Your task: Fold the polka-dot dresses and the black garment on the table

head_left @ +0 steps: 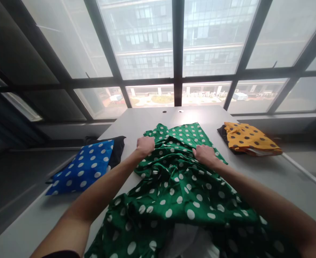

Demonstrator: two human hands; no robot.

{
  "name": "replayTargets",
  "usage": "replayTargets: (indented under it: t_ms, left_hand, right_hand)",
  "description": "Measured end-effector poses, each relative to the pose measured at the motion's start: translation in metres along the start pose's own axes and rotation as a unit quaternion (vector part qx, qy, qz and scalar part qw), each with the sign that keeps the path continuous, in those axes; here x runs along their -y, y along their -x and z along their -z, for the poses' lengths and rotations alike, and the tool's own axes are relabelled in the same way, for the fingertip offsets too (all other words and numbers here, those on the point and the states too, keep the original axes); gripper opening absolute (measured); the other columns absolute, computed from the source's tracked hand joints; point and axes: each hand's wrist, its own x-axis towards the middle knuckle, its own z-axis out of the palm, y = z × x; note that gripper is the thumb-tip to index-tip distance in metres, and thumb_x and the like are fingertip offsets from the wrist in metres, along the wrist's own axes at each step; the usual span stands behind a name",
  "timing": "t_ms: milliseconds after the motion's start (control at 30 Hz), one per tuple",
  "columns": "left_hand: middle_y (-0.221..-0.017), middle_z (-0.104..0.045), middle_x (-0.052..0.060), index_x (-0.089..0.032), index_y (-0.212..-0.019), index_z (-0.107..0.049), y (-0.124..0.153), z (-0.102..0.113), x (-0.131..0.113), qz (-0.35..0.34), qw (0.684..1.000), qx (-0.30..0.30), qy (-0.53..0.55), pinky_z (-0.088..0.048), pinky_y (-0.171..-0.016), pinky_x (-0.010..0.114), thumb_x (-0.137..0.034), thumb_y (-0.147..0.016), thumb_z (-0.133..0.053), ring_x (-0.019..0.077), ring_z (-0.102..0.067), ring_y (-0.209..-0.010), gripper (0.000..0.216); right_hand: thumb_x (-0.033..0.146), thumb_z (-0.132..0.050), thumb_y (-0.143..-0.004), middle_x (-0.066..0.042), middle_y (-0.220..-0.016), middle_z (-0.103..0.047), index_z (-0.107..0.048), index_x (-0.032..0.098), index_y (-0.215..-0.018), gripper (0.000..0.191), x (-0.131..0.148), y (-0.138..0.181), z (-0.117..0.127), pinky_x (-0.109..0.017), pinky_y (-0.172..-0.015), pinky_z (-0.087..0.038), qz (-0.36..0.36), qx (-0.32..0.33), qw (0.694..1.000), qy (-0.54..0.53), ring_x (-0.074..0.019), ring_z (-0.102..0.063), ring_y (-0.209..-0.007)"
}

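Observation:
A green dress (pixel 178 179) with white polka dots lies spread on the white table in front of me, wide at my end and narrower toward the window. Creases bunch across its gathered middle, and whitish lining (pixel 187 240) shows at the near edge. My left hand (pixel 146 144) is closed on the fabric at the left side of the upper part. On the other side, my right hand (pixel 204 155) has its fingers curled into the cloth near the right edge. The fingertips of both hands are partly hidden.
A folded blue polka-dot garment (pixel 84 166) on black cloth (pixel 118 147) lies at the table's left edge. At the right edge sits a folded yellow garment (pixel 249 138) with black dots. The white table (pixel 147 116) reaches toward large windows and has two round holes.

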Motion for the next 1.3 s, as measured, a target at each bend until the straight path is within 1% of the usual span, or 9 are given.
replayTargets:
  t_ms: [133,267,600,767,933,1033,1133,1200,1300]
  left_hand:
    - [-0.159,-0.055,0.011,-0.025,-0.151,-0.061,-0.019,-0.016,-0.045,-0.132,0.991,-0.016,0.029,-0.04,-0.121,0.04,-0.041,-0.105,-0.049,0.0279,-0.051,-0.146,0.05]
    - [-0.175,-0.028,0.007,-0.031,-0.165,-0.041,-0.018,-0.06,-0.055,-0.175,0.983,-0.009,0.051,-0.023,-0.127,0.061,-0.049,-0.109,-0.037,0.0375,-0.022,-0.161,0.058]
    - [-0.172,-0.027,0.025,-0.026,-0.167,-0.038,0.064,-0.064,0.001,0.085,0.996,0.035,0.015,-0.026,-0.11,0.083,-0.078,-0.098,-0.037,0.0632,-0.022,-0.152,0.086]
    - [-0.177,-0.019,0.011,-0.034,-0.17,-0.029,0.114,-0.057,-0.009,-0.076,0.996,-0.014,0.034,-0.02,-0.122,0.074,-0.067,-0.101,-0.047,0.0514,-0.012,-0.16,0.078]
    - [-0.177,-0.022,0.004,-0.047,-0.165,-0.033,0.113,-0.074,-0.016,-0.158,0.983,0.059,0.067,-0.017,-0.12,0.078,-0.072,-0.099,-0.05,0.0524,-0.016,-0.159,0.073]
    - [-0.177,-0.02,0.001,-0.048,-0.164,-0.036,0.076,-0.076,-0.004,-0.215,0.972,0.065,0.063,-0.012,-0.125,0.071,-0.07,-0.1,-0.048,0.0467,-0.017,-0.16,0.069]
    - [-0.169,-0.041,0.0,-0.043,-0.159,-0.049,-0.003,-0.049,0.009,-0.24,0.967,0.067,0.057,-0.026,-0.128,0.05,-0.06,-0.099,-0.057,0.0355,-0.039,-0.154,0.062]
    - [-0.152,-0.062,0.005,-0.031,-0.15,-0.062,-0.065,-0.018,0.007,-0.114,0.992,0.008,0.061,-0.041,-0.12,0.039,-0.045,-0.099,-0.062,0.0309,-0.057,-0.138,0.053]
    - [-0.158,-0.054,0.013,-0.014,-0.159,-0.049,-0.133,0.027,-0.018,-0.071,0.987,-0.124,0.074,-0.037,-0.124,0.042,-0.018,-0.104,-0.042,0.0289,-0.049,-0.146,0.056]
  right_hand:
    - [0.042,-0.038,-0.108,-0.019,-0.158,-0.052,-0.058,0.018,-0.151,0.053,0.015,-0.025,-0.006,-0.043,-0.116,-0.041,0.077,-0.04,0.996,-0.018,-0.0331,-0.047,-0.146]
    - [0.052,-0.037,-0.109,-0.01,-0.177,-0.019,-0.032,0.029,-0.168,0.064,0.008,-0.039,-0.039,-0.057,-0.128,-0.016,0.105,0.013,0.994,-0.031,-0.0324,-0.014,-0.164]
    - [0.064,-0.041,-0.104,-0.022,-0.174,-0.023,-0.029,0.025,-0.17,0.078,-0.021,0.066,-0.073,-0.074,-0.119,-0.023,0.009,0.019,1.0,0.003,-0.0468,-0.02,-0.16]
    - [0.053,-0.05,-0.101,-0.013,-0.176,-0.019,-0.032,0.032,-0.169,0.073,-0.027,0.12,-0.083,-0.08,-0.12,-0.017,0.107,-0.064,0.992,-0.019,-0.0456,-0.013,-0.162]
    - [0.05,-0.055,-0.1,-0.006,-0.178,-0.013,-0.026,0.043,-0.169,0.075,-0.036,0.125,-0.091,-0.076,-0.123,-0.017,0.147,-0.035,0.988,-0.039,-0.0423,-0.01,-0.163]
    - [0.054,-0.056,-0.1,-0.005,-0.179,-0.009,-0.026,0.042,-0.169,0.076,-0.043,0.089,-0.089,-0.073,-0.126,-0.01,0.174,-0.017,0.984,-0.034,-0.0405,-0.007,-0.164]
    - [0.06,-0.05,-0.102,-0.009,-0.177,-0.018,-0.037,0.034,-0.167,0.071,-0.05,-0.004,-0.061,-0.068,-0.127,-0.01,0.177,0.027,0.984,-0.019,-0.0407,-0.013,-0.163]
    - [0.06,-0.044,-0.105,-0.014,-0.175,-0.025,-0.039,0.023,-0.166,0.072,-0.05,-0.083,-0.027,-0.06,-0.128,-0.017,0.134,0.037,0.99,-0.018,-0.0398,-0.022,-0.16]
    - [0.047,-0.036,-0.109,-0.018,-0.176,-0.018,-0.028,0.013,-0.169,0.069,-0.036,-0.172,0.027,-0.066,-0.127,-0.01,0.02,-0.069,0.997,-0.025,-0.0397,-0.013,-0.161]
